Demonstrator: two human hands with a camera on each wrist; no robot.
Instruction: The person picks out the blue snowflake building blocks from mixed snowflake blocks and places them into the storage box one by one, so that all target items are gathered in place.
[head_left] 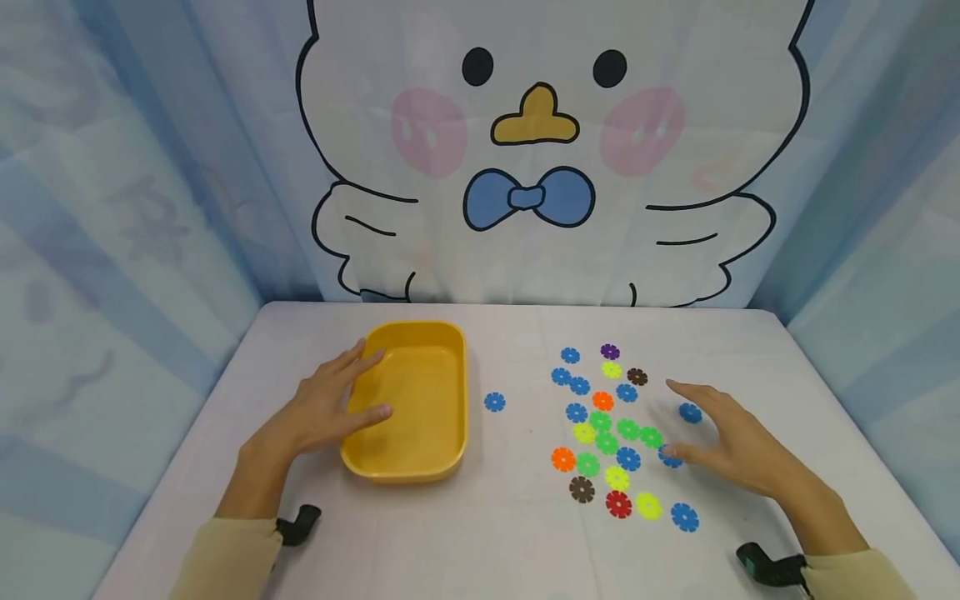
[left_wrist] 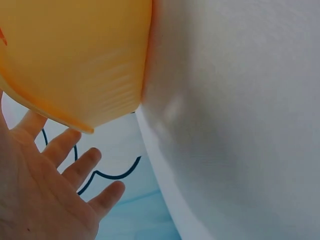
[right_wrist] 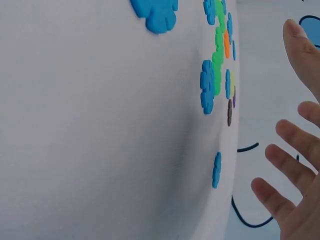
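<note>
My left hand is at the left rim of a yellow rectangular tray, fingers spread and thumb reaching over the inside. In the left wrist view the tray's outer wall rises beside the loosely spread fingers. My right hand hovers at the right side of scattered notched plastic discs, with thumb and fingers apart and nothing between them. Its thumb overlaps a blue disc in the head view, and another blue disc lies between thumb and index finger. The right wrist view shows the fingers held above the table.
Several discs spread over the white table: green, orange, yellow, red, purple and brown. A lone blue disc lies right of the tray. Behind hangs a cartoon-printed curtain.
</note>
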